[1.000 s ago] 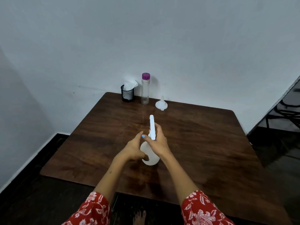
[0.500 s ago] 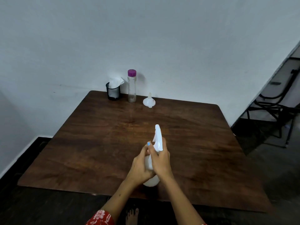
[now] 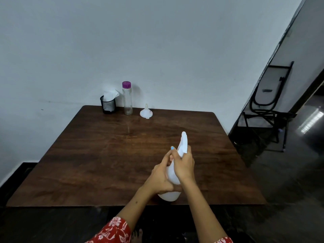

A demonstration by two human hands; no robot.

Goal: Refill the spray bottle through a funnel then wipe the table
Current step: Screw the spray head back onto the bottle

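One white plastic spray bottle stands at the near edge of the dark brown wooden bench, right of centre, its base almost on the edge line. The left hand is wrapped round the bottle's body; the right hand is closed round the neck just under the white trigger head, which points away toward the back wall. Whether the head is loosened from the bottle cannot be told.

Along the far edge, against the pale wall, three items stand in a row: one black mesh cup holding white tissue, one clear tall bottle with a purple cap just beside it, and one small white plastic funnel resting mouth down, spout up, a little apart to the right. All three are well apart from the hands.

The broad middle of the bench, between the far row and the spray bottle, is bare wood. The left edge runs beside the wall and a dark skirting; the right edge gives onto open dark floor. One black metal folding chair stands near the far right corner, apart from the bench.

Count: two bottles, one funnel, one cup, one chair, two hands.
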